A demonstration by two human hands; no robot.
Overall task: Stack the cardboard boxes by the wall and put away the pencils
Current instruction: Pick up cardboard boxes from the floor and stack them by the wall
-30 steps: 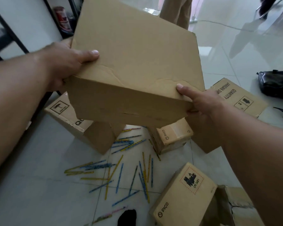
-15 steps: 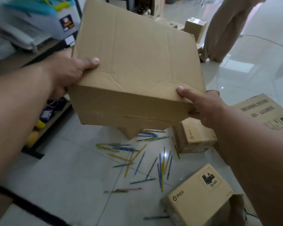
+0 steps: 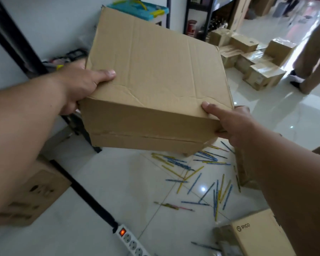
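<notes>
big box point(image 3: 155, 80) is in the air over the floor point(image 3: 109, 182), left hand point(image 3: 81, 87) and right hand point(image 3: 235, 124) each gripping a near corner, thumbs on top. looks light but creased and soft, so i'd support it underneath. pencils point(image 3: 201, 178) lie scattered below.

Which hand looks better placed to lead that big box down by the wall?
Probably the left hand: it grips the big box on the side toward the white wall. The right hand holds the corner nearer the scattered pencils, farther from the wall, so it would likely just steady.
</notes>
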